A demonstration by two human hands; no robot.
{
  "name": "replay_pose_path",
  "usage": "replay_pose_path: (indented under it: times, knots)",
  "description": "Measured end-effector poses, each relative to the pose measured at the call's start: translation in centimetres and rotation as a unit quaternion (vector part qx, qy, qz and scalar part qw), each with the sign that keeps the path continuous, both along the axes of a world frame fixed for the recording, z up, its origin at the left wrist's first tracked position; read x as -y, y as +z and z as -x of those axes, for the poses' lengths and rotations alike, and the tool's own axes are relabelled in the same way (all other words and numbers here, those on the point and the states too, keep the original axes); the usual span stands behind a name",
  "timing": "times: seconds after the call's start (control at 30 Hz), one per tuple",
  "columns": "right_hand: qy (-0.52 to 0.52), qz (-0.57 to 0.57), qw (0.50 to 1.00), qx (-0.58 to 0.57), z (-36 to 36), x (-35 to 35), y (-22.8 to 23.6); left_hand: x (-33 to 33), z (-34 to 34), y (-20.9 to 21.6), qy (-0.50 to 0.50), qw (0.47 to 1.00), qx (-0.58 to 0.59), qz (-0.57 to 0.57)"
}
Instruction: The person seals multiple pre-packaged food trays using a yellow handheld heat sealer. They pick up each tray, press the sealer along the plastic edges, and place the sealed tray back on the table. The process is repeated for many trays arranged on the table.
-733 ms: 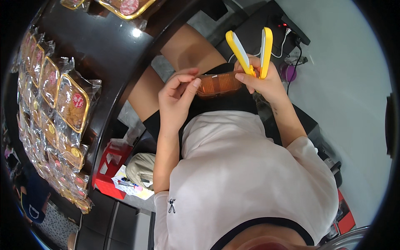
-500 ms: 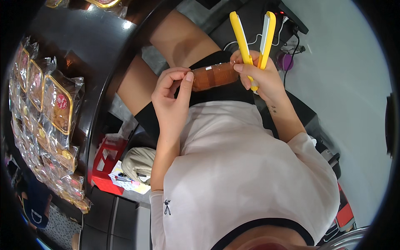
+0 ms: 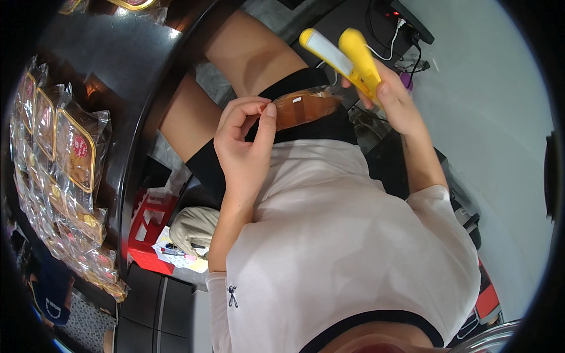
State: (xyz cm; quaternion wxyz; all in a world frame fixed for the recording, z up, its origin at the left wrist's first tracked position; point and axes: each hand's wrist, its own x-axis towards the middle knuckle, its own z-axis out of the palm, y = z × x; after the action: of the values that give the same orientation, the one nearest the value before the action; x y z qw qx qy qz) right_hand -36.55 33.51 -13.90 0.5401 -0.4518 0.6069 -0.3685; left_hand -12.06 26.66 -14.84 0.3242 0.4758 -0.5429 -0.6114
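The dark, glossy table with a curved edge (image 3: 118,65) stood left of the black fabric shorts (image 3: 329,126); over the shorts, well apart from the table, was the brown, oblong packet in clear, shiny film (image 3: 305,112); its long axis ran left to right, rising slightly toward the right hand (image 3: 400,105); that hand's fingers curled round the yellow, two-armed tool with pale inner plates (image 3: 360,59), which pointed up and left, its arms apart in a V; whether those fingers touched the film, I could not tell; the left hand (image 3: 246,132) pinched the packet's left end between thumb and forefinger; a small white label (image 3: 296,100) faced up; handling this well probably called for a light, steady pinch, the film's right end smoothed flat, and fingertips clear of the plates.
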Motion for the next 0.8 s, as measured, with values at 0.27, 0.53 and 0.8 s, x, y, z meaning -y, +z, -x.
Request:
replay_pose_path:
  times: [0.27,0.53,0.8]
  knots:
    - [0.181,0.205,0.886,-0.374,0.6,2.8,4.9,0.0,0.1,0.1,-0.024,0.999,0.015,0.017]
    - [0.212,0.174,0.869,-0.411,0.4,2.7,5.5,-0.1,-0.1,0.4,-0.025,0.999,0.014,0.015]
    - [0.196,0.170,0.901,-0.347,1.5,1.8,4.1,-0.2,-0.2,-0.1,-0.034,0.999,0.005,0.026]
